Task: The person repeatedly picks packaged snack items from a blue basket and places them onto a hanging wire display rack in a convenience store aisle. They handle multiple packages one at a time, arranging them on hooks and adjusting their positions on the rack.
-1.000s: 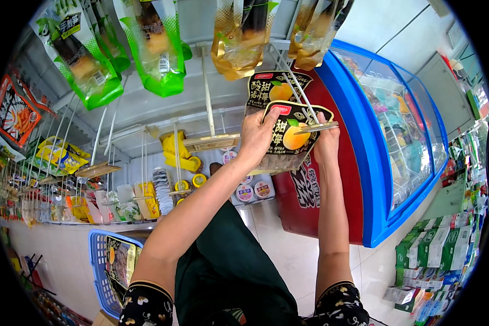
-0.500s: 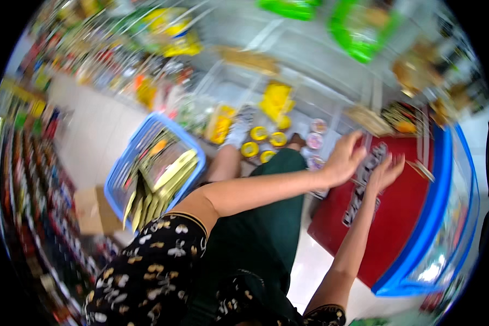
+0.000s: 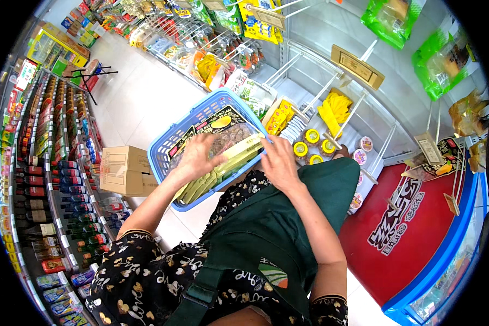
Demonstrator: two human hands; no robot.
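A blue plastic basket stands to my left front, holding several flat snack packets, black-fronted with olive-green edges. My left hand is over the basket, fingers spread and thumb apart, against the packets. At the basket's right side is my right hand, its fingers extended to the end of an olive-edged packet; no closed grip on it shows. One similar black packet hangs on a rack hook at the right.
A wire display rack with price-tag hooks stands ahead, with yellow-lidded jars on its bottom shelf. A red panel and blue-edged case are at my right. A cardboard box and bottle shelves stand left.
Both hands have moved left, from beside the red panel to the basket. My view has turned, and a dark packet now shows clearly on the right-hand hook.
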